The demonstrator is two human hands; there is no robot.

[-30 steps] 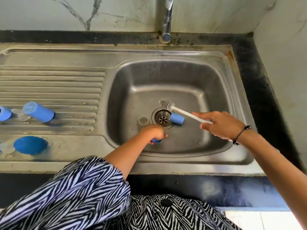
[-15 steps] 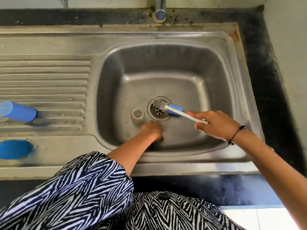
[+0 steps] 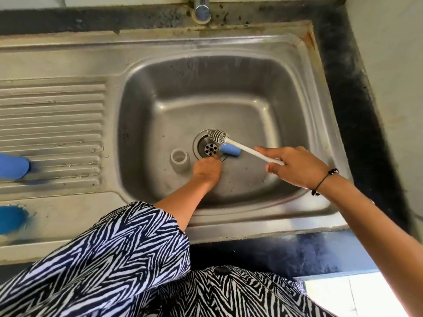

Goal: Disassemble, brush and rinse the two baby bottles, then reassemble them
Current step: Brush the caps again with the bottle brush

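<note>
My right hand (image 3: 295,167) pinches the white handle of the bottle brush (image 3: 231,143), its bristles over the drain (image 3: 210,149), ready for scrubbing. My left hand (image 3: 207,169) is down at the drain's near edge; whether it holds anything I cannot tell. A blue part (image 3: 230,149) and a clear ring (image 3: 179,159) lie in the steel sink (image 3: 286,92); two more blue pieces (image 3: 12,167) wait far left on the ribbed drainboard (image 3: 52,115), beside a dark stained counter.

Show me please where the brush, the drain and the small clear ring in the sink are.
brush (image 3: 218,135), head view, on the bristle head.
drain (image 3: 211,149), head view, on the strainer holes.
clear ring (image 3: 179,159), head view, on its wall.
</note>
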